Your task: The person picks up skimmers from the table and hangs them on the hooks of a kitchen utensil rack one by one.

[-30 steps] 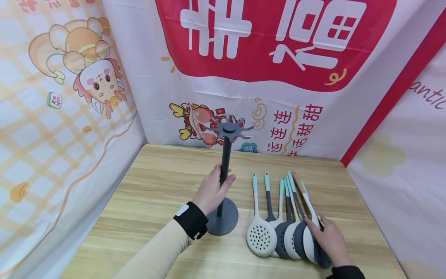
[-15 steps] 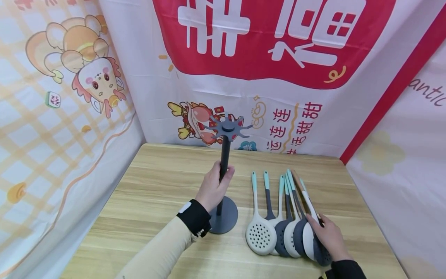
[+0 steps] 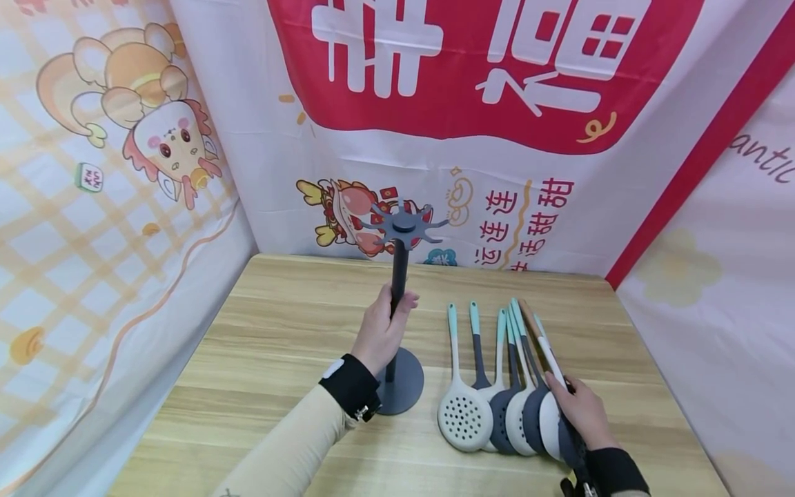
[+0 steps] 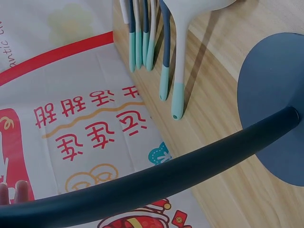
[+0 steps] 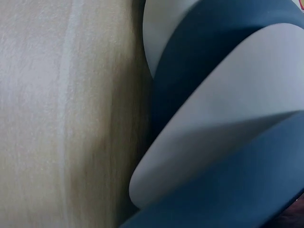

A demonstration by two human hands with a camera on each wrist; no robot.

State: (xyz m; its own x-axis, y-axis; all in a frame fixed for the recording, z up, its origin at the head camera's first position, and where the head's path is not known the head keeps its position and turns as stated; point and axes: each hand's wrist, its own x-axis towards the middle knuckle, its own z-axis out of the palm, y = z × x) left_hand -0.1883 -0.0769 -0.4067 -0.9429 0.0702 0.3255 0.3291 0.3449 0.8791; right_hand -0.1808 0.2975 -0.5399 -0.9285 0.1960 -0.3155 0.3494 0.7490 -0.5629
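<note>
i see the left hand [image 3: 380, 331] gripping a smooth, dark-grey pole stand [image 3: 399, 273], upright on the wood-grained table [image 3: 248, 386]. the right hand [image 3: 586, 413] pinches a matte dark-grey utensil [image 5: 232, 190] beside overlapping, round-headed white-and-grey utensils [image 3: 520, 422].

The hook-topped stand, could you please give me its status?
Left hand grips stand. Stand upright, nothing hung. Right hand at rightmost utensils, grip unclear. Overlapping heads may hinder separating them.

L fingers [image 3: 381, 304] & R fingers [image 3: 579, 388] curled
</note>
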